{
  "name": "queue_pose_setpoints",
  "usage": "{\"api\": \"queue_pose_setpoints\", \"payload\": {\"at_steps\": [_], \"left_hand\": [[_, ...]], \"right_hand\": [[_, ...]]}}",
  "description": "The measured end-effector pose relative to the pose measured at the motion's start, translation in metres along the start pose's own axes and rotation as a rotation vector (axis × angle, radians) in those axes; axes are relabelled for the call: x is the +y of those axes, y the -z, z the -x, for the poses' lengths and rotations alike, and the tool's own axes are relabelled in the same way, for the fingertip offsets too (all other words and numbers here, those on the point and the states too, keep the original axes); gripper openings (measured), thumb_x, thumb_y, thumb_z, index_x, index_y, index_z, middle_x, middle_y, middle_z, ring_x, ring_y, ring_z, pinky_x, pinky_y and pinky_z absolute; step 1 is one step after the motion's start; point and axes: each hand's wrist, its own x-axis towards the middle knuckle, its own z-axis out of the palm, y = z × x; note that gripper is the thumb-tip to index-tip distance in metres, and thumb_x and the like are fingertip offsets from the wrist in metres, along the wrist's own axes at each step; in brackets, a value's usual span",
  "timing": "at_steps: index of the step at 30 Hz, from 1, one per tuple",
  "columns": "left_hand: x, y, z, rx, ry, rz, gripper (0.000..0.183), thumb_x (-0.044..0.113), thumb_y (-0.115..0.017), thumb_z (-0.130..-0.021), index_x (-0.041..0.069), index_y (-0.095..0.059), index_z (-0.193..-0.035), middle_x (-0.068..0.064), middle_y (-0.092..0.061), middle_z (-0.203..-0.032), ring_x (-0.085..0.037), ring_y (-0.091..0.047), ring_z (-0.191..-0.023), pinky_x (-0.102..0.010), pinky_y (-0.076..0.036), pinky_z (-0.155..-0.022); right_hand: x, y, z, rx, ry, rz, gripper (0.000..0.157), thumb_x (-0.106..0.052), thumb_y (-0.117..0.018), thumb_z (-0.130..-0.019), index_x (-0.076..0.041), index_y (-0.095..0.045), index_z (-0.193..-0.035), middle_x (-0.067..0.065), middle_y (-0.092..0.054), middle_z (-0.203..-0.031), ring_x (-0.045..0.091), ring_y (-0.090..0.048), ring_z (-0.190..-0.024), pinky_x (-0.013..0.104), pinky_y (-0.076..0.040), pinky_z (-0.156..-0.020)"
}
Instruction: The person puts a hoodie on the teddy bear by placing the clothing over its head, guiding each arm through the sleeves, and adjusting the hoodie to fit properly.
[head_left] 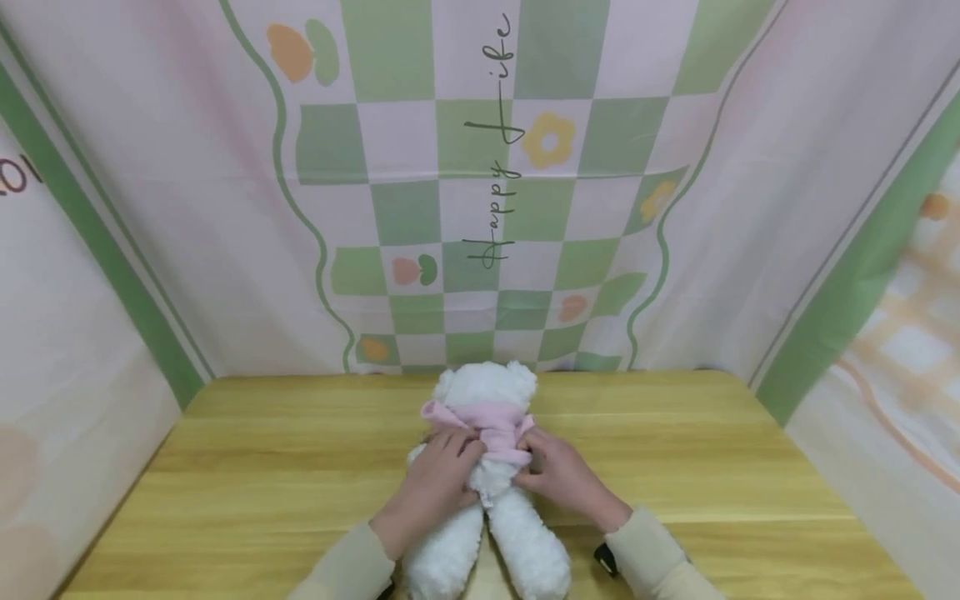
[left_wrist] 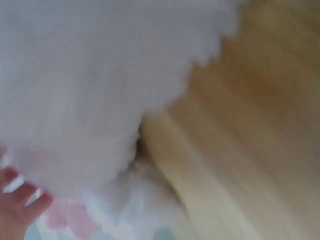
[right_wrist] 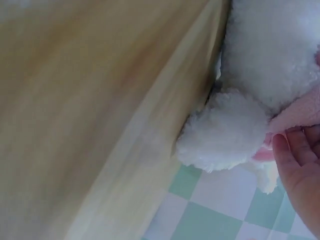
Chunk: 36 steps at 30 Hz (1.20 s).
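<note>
A white plush bear [head_left: 525, 542] is on the wooden table, its legs towards me and its head towards the back. Around its upper body is a pink doll shirt [head_left: 498, 425], with one sleeve sticking out at the left. My left hand [head_left: 442, 471] lies over the bear's left side, fingers curled at the shirt's edge; its fingertips [left_wrist: 42, 201] show small beside the white fur in the left wrist view. On the other side my right hand [head_left: 562, 475] pinches the shirt's hem, and its fingers [right_wrist: 282, 150] hold the pink cloth next to a fluffy arm [right_wrist: 225, 132].
The wooden table [head_left: 675, 467] extends to both sides of the bear. Behind it hangs a curtain [head_left: 405, 217] with green and white checks, flowers and lettering. More printed cloth hangs at the left and right.
</note>
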Motion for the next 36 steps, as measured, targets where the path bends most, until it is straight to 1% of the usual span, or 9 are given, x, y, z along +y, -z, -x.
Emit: {"api": "queue_pose_setpoints", "payload": {"at_steps": [3,5,13,18,21,24,29,33,36], "left_hand": [[-0.005,0.004,0.004,-0.009,-0.040,0.077,0.056,0.022,-0.076,-0.071,0.010,-0.056,-0.123,-0.008,-0.057,-0.126,-0.022,-0.053,-0.119,-0.035,-0.046,-0.104],[-0.007,0.005,0.005,0.015,-0.071,0.072,0.054,0.018,-0.075,-0.071,0.008,-0.057,-0.121,-0.007,-0.058,-0.123,-0.022,-0.053,-0.117,-0.035,-0.047,-0.103],[-0.009,-0.003,0.009,0.092,-0.134,-0.227,0.039,0.036,-0.076,-0.073,0.017,-0.053,-0.099,0.004,-0.056,-0.100,-0.012,-0.052,-0.090,-0.020,-0.051,-0.077],[-0.008,-0.009,0.009,0.249,-0.201,-0.247,0.011,0.013,-0.061,-0.084,0.017,-0.054,-0.092,0.004,-0.054,-0.090,-0.010,-0.053,-0.077,-0.017,-0.049,-0.061],[-0.008,-0.010,0.008,0.322,-0.219,-0.231,0.015,0.003,-0.050,-0.083,0.016,-0.054,-0.089,0.003,-0.052,-0.085,-0.010,-0.051,-0.073,-0.016,-0.046,-0.057],[-0.008,-0.007,0.009,0.338,-0.193,-0.211,0.016,0.002,-0.046,-0.084,0.015,-0.054,-0.090,0.001,-0.051,-0.085,-0.011,-0.050,-0.074,-0.017,-0.046,-0.057],[-0.011,-0.003,0.013,0.353,-0.129,-0.190,0.020,0.003,-0.051,-0.080,0.013,-0.056,-0.096,-0.002,-0.056,-0.090,-0.014,-0.056,-0.081,-0.020,-0.052,-0.063],[-0.016,-0.002,0.017,0.405,-0.139,-0.176,0.023,0.004,-0.054,-0.078,0.014,-0.060,-0.098,-0.002,-0.058,-0.093,-0.014,-0.060,-0.084,-0.020,-0.053,-0.060],[-0.018,-0.001,0.017,0.434,-0.151,-0.163,0.015,0.010,-0.050,-0.087,0.013,-0.062,-0.097,-0.001,-0.058,-0.094,-0.013,-0.060,-0.084,-0.018,-0.053,-0.060]], "right_hand": [[0.000,0.002,0.000,0.008,0.052,0.035,0.030,-0.011,-0.079,-0.074,-0.014,-0.053,-0.090,-0.007,-0.053,-0.091,0.003,-0.050,-0.081,0.020,-0.047,-0.071],[0.000,0.003,0.000,0.014,0.115,0.086,0.033,-0.012,-0.080,-0.072,-0.013,-0.053,-0.092,-0.007,-0.053,-0.091,0.003,-0.050,-0.081,0.020,-0.047,-0.070],[-0.002,-0.002,-0.003,0.094,0.251,0.274,0.035,-0.005,-0.078,-0.065,-0.016,-0.048,-0.080,-0.009,-0.048,-0.078,0.000,-0.039,-0.069,0.012,-0.037,-0.059],[-0.002,-0.009,-0.005,0.266,0.306,0.345,0.037,-0.005,-0.079,-0.060,-0.016,-0.045,-0.068,-0.008,-0.051,-0.073,-0.001,-0.038,-0.064,0.009,-0.034,-0.054],[-0.004,-0.012,-0.007,0.384,0.341,0.390,0.037,-0.009,-0.081,-0.060,-0.016,-0.045,-0.064,-0.008,-0.052,-0.068,-0.001,-0.039,-0.060,0.010,-0.035,-0.051],[-0.006,-0.015,-0.009,0.455,0.368,0.434,0.034,-0.013,-0.081,-0.060,-0.017,-0.047,-0.062,-0.008,-0.050,-0.063,0.000,-0.037,-0.055,0.011,-0.034,-0.048],[-0.005,-0.016,-0.010,0.463,0.365,0.452,0.028,-0.011,-0.082,-0.061,-0.016,-0.056,-0.067,-0.008,-0.057,-0.062,0.000,-0.045,-0.053,0.012,-0.040,-0.049],[-0.003,-0.011,-0.007,0.433,0.368,0.393,0.025,-0.010,-0.085,-0.059,-0.014,-0.064,-0.074,-0.005,-0.067,-0.071,0.004,-0.061,-0.062,0.014,-0.050,-0.058],[-0.004,-0.008,-0.007,0.407,0.383,0.361,0.022,-0.008,-0.082,-0.062,-0.014,-0.065,-0.075,-0.004,-0.069,-0.073,0.005,-0.063,-0.064,0.014,-0.051,-0.060]]}}
